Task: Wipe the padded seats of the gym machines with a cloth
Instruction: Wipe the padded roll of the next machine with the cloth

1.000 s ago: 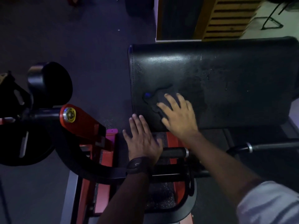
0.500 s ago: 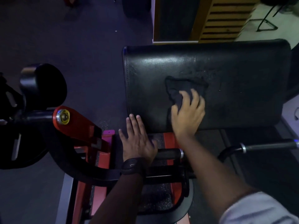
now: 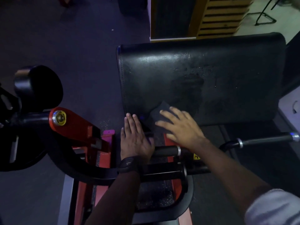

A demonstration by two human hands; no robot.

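A wide black padded seat (image 3: pixel 211 75) of a red and black gym machine fills the upper right. A dark cloth (image 3: pixel 159 111) lies at the pad's near left corner, under the spread straight fingers of my right hand (image 3: pixel 180 127), which presses it flat. My left hand (image 3: pixel 136 138), with a black watch on its wrist, rests flat with straight fingers on the pad's near edge and the frame just left of the cloth. Damp smears show on the middle of the pad.
A black roller pad (image 3: pixel 39 88) and a red pivot arm (image 3: pixel 71 122) stand at the left. A black handle bar (image 3: pixel 263 139) juts out at the right. Dark floor (image 3: pixel 73 38) lies behind, and a wooden slatted unit (image 3: pixel 219 17) stands past the pad.
My right hand has swept the cloth from the pad's middle back down to its near left corner. My left hand has stayed on the near edge.
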